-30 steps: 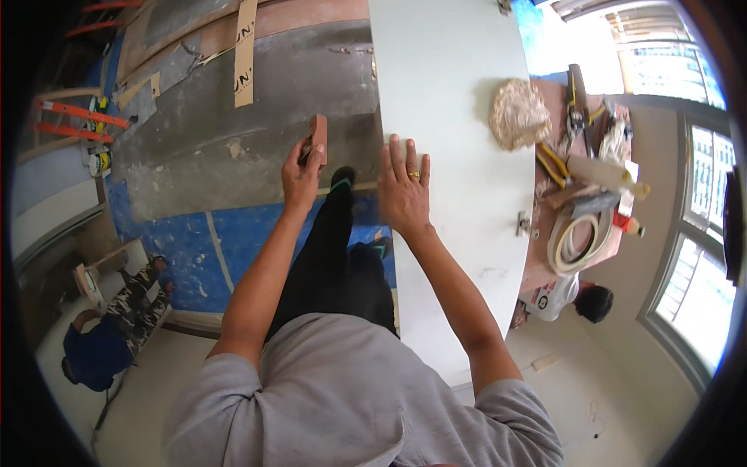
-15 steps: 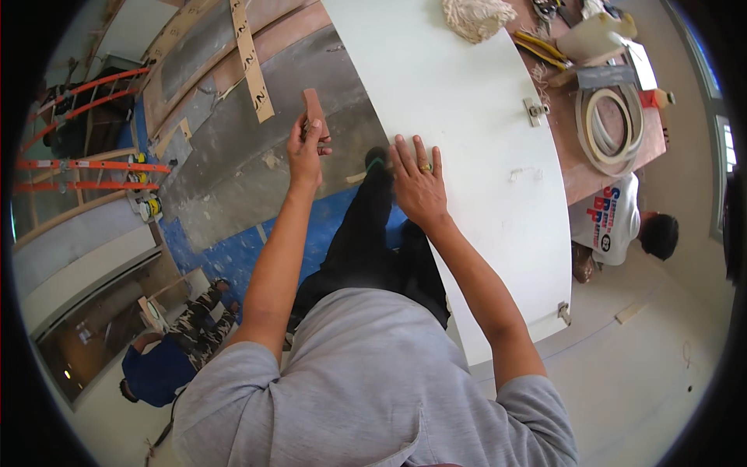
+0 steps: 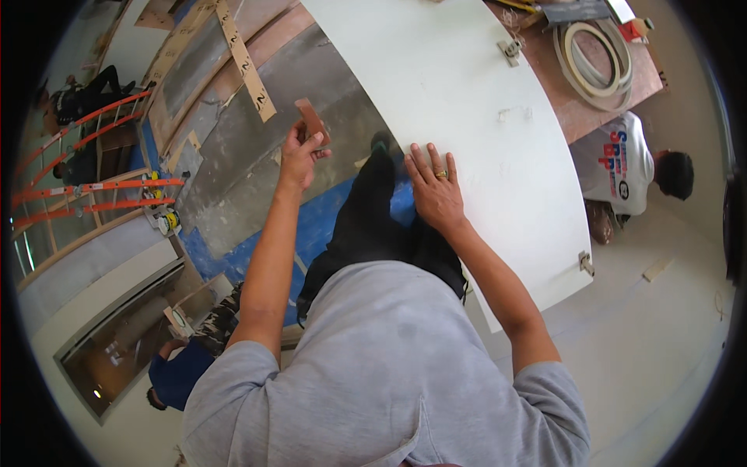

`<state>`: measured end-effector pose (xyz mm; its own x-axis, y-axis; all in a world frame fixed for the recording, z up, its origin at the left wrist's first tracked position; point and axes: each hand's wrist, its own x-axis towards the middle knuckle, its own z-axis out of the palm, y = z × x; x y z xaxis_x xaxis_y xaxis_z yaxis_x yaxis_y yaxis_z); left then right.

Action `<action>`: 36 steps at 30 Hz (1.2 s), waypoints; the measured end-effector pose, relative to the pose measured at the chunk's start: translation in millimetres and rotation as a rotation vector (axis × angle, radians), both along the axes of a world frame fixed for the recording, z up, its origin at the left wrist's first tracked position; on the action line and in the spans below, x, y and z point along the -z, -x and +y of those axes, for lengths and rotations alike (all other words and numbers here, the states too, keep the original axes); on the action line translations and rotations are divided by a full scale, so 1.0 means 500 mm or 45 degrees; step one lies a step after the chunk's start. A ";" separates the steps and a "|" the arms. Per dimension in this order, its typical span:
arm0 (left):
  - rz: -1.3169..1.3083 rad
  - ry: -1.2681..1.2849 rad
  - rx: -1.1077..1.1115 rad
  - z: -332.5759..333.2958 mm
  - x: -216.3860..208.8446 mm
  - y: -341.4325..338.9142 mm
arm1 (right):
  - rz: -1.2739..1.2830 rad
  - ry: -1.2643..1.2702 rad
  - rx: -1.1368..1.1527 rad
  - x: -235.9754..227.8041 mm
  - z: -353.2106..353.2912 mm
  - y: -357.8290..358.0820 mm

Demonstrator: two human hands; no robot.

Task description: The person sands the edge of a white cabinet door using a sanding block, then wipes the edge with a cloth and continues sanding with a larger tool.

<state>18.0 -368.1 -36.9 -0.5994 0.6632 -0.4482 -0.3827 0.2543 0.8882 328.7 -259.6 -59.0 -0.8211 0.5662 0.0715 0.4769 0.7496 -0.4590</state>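
My left hand [image 3: 300,162] is raised in the air to the left of a white cabinet door [image 3: 506,167]. Its fingers and thumb pinch a bent, reddish-brown strip that looks like folded sandpaper [image 3: 313,122], apart from the door. My right hand [image 3: 437,191] lies flat on the door near its left edge, fingers stretched out and a ring on one of them. Two metal hinges, an upper hinge [image 3: 510,53] and a lower hinge [image 3: 586,264], sit along the door's right side.
Coiled edging strip [image 3: 595,66] lies on a brown board [image 3: 642,82] at upper right. A person in a white shirt [image 3: 618,163] is beyond the door; another in dark blue [image 3: 180,373] is at lower left. Orange ladders [image 3: 101,187] and a long wooden strip [image 3: 247,66] are to the left.
The view has shifted, so the door's hinges and the coil appear higher or farther right. My right hand stays flat on the door, and my left still holds the sandpaper, now tilted differently.
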 end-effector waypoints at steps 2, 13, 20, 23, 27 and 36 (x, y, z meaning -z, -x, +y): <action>0.023 0.001 0.023 -0.004 0.005 0.022 | -0.037 -0.013 -0.003 0.007 -0.016 -0.029; 0.030 0.112 0.507 0.079 0.043 0.180 | -0.383 0.020 0.295 -0.023 -0.069 0.018; 0.283 0.190 1.120 0.143 0.016 0.282 | -0.314 0.028 0.901 0.030 -0.162 0.161; 0.495 0.110 1.393 0.182 0.002 0.331 | -0.349 0.108 1.209 0.028 -0.229 0.184; 0.701 -0.031 1.697 0.262 -0.033 0.337 | -0.495 0.119 1.508 0.011 -0.305 0.144; 1.022 -0.439 1.922 0.269 -0.061 0.227 | -0.571 -0.013 1.852 0.047 -0.371 0.027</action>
